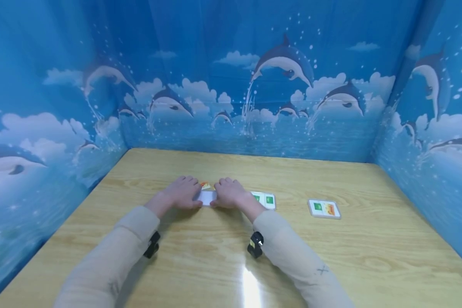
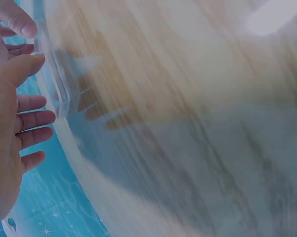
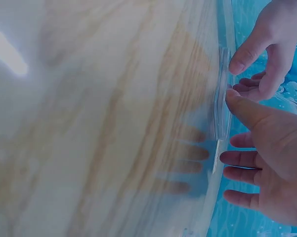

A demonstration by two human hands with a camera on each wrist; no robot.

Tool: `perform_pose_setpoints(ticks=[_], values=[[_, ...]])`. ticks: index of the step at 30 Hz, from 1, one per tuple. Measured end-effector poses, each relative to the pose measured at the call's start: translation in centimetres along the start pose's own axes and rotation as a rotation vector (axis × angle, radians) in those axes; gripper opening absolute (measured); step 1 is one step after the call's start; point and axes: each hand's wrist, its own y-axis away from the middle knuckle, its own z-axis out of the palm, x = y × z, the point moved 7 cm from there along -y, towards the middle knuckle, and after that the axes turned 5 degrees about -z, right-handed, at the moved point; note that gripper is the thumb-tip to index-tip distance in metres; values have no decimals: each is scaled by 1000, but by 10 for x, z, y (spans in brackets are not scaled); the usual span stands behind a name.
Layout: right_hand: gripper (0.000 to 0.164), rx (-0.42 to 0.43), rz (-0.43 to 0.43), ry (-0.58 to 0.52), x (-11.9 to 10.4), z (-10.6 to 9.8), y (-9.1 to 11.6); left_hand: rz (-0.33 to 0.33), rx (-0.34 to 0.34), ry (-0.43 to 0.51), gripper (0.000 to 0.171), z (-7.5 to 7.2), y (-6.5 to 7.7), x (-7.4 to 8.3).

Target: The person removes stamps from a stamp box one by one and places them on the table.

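Note:
On the tabletop a white card in a clear case [image 1: 207, 198] lies between my two hands. My left hand [image 1: 182, 192] grips it from the left, the thumb at its near edge and the fingers spread toward the far side. From the right, my right hand [image 1: 229, 193] grips it likewise. Both wrist views show the clear case [image 3: 221, 94] edge-on, with a thumb of each hand against it. Just behind the white card, a piece with an orange picture [image 1: 205, 185] shows between the hands, mostly hidden.
A card with green pictures [image 1: 269, 200] lies right of my right hand, partly covered by it. Farther right is a card with a green and an orange picture [image 1: 324, 209]. Dolphin-printed curtains [image 1: 231, 107] border the wooden table [image 1: 389, 239] at the back and sides.

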Motion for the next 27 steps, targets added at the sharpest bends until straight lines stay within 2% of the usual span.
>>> perform_pose_setpoints(ticks=[6, 12, 15, 20, 27], values=[[58, 24, 28, -1, 7, -5, 4, -7, 25, 0, 58, -6, -2, 1], [55, 29, 53, -50, 19, -10, 11, -2, 83, 31, 40, -17, -6, 2], [52, 44, 37, -70, 23, -12, 17, 19, 143, 67, 35, -26, -7, 4], [49, 92, -7, -83, 28, -18, 25, 60, 242, 88, 37, -37, -7, 12], [47, 124, -29, -118, 35, -26, 39, 82, 265, 37, 37, -45, -10, 28]])
